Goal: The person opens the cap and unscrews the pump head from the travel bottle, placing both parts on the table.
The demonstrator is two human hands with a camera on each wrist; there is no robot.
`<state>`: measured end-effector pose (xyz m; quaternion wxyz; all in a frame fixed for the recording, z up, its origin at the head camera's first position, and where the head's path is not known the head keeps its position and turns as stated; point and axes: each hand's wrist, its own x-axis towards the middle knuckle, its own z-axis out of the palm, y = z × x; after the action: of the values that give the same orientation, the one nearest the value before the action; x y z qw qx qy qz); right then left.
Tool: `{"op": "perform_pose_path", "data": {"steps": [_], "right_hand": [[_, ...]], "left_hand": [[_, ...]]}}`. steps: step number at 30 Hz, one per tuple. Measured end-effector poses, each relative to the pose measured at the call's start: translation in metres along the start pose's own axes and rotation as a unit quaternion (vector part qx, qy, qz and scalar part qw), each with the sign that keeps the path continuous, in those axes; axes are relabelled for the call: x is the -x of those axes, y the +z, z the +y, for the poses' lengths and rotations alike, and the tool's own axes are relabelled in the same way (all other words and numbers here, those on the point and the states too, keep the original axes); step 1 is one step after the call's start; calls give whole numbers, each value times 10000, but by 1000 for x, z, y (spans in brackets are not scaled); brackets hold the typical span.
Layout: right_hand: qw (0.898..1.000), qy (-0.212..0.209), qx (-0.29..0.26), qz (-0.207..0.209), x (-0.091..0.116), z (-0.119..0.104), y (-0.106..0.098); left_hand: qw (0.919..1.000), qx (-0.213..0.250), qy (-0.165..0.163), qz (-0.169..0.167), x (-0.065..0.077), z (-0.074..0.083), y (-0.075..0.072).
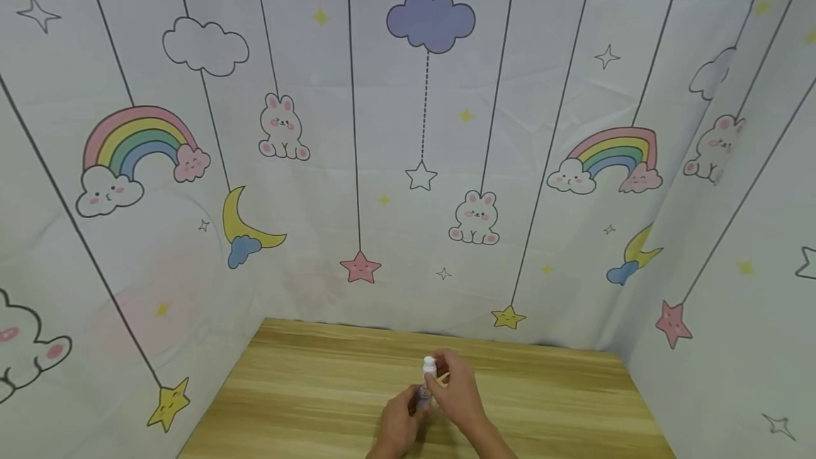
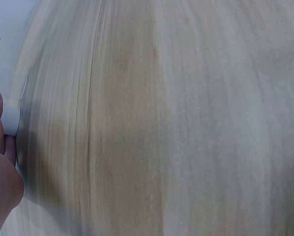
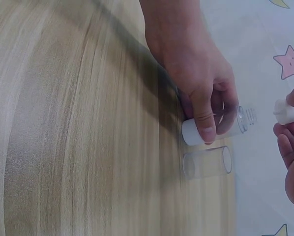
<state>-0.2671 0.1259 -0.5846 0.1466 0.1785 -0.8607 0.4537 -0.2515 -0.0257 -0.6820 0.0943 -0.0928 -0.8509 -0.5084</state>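
My left hand [image 1: 398, 420] grips a small clear bottle [image 3: 233, 124] with a white base. The bottle stands upright, its threaded neck bare. In the left wrist view, that hand [image 2: 2, 172] shows only at the left edge, beside the white base [image 2: 11, 120]. My right hand [image 1: 460, 388] pinches a white bottle top [image 1: 430, 367] between thumb and fingers. The right wrist view shows this white top [image 3: 286, 112] just above the bottle's neck, apart from it. A clear, hollow cap [image 3: 207, 162] stands on the table close to the bottle.
Both hands are over a wood-grain table [image 1: 306, 388]. Pale cloth walls [image 1: 319, 197] printed with rainbows, rabbits and stars rise behind it and on both sides. A shadow of the left arm [image 3: 132, 54] falls across the tabletop.
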Motion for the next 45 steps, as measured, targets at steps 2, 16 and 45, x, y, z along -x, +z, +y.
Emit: {"op": "perform_pose_path", "data": {"steps": [2,16,45], "right_hand": [[10000,24,-55,20,1,-1,-1],[9997,136,-209,28,4,-2,-5],[9994,186,-278,73,4,3,-6]], "left_hand": [[10000,-7,-3,1,0,1,0],[9998,-19,193,87,1,3,-1],[9999,-9,142,5,1,0,1]]}}
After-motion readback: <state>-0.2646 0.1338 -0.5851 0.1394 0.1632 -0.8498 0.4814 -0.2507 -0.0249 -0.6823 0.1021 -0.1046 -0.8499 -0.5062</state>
